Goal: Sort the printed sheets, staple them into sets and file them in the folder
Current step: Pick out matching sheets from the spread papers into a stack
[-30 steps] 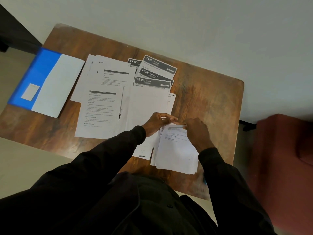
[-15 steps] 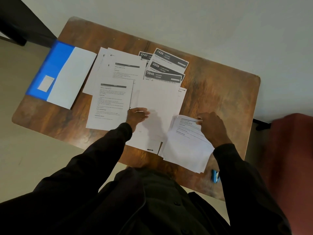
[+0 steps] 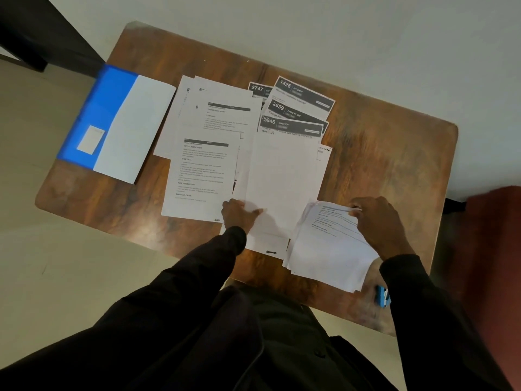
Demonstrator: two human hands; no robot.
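Printed sheets lie in groups on the wooden table [image 3: 380, 165]. My left hand [image 3: 239, 214] pinches the lower left edge of a blank-faced sheet [image 3: 282, 182] in the middle. My right hand [image 3: 379, 224] pinches the top edge of a loose stack of sheets [image 3: 327, 249] at the near right. Text sheets [image 3: 203, 170] overlap to the left of the blank sheet. Several dark-headed numbered sheets [image 3: 298, 108] fan out at the far middle. A blue folder [image 3: 104, 114] with a white sheet [image 3: 135, 128] on it lies at the left end.
A small blue stapler [image 3: 382, 296] sits near the table's front right edge, beside my right sleeve. A red seat [image 3: 493, 263] stands to the right of the table. A dark piece of furniture [image 3: 42, 32] is at the far left. Bare wood shows at the table's right end.
My left hand has drawn away from the stack to the blank sheet's lower left edge. My right hand stays at the stack's top edge. The camera has shifted.
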